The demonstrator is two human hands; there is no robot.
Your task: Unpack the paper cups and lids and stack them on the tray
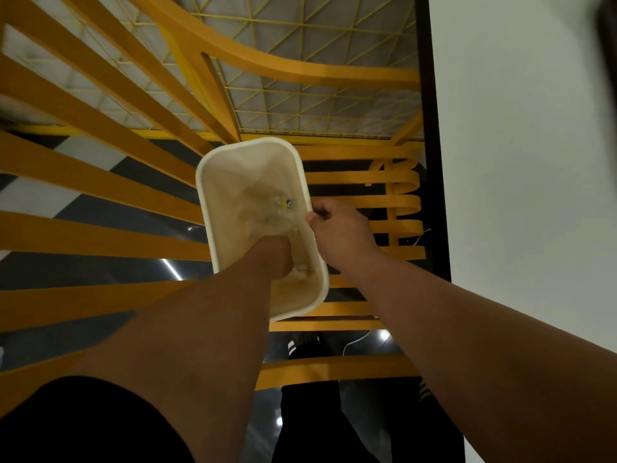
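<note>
Reaching into: a cream rectangular bin [213, 228], where the left hand [277, 259] is sunk among crumpled clear plastic wrapping [267, 212]; whether its fingers are curled cannot be told.
Right hand [337, 228]: curled over the bin's right rim, thumb on the edge, gripping it.
Bin: sits among orange slats [100, 235] over a dark glossy floor [100, 269].
Cups and lids: none can be made out; only the wrapping shows inside the bin.
Right side: white bench [534, 162] with a black edge.
Below: a black shoe [302, 344] with white stripes.
</note>
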